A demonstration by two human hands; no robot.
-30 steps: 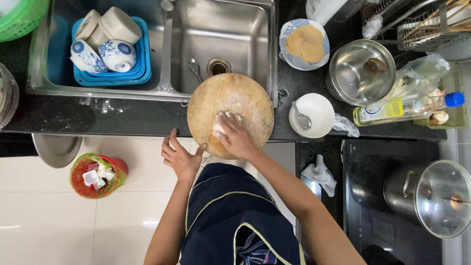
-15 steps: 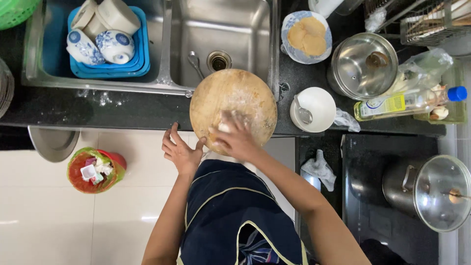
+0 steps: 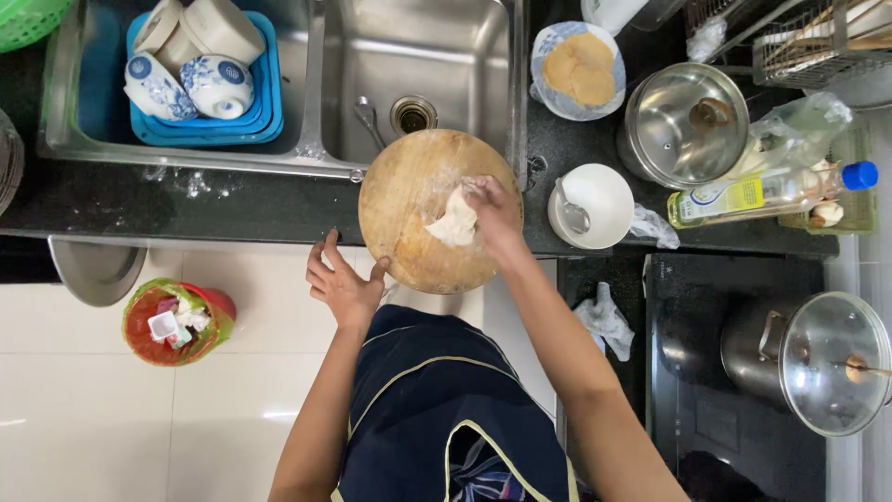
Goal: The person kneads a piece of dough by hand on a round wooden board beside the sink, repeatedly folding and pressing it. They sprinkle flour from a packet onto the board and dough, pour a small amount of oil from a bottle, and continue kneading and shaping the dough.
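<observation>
A round wooden board dusted with flour lies on the dark counter's front edge, partly over the sink rim. A pale lump of dough sits on its right half. My right hand grips the dough from the right, fingers curled over it. My left hand is at the board's near left edge with fingers spread. Its thumb touches the rim and it holds nothing.
Behind the board is a steel sink, with a blue tray of bowls on its left. To the right are a plate of flatbreads, a white bowl with a spoon, a steel lid and an oil bottle. A lidded pot and a red bin stand lower.
My right hand has slid with the dough from the board's near middle towards its right side. My left hand has stayed by the near left edge.
</observation>
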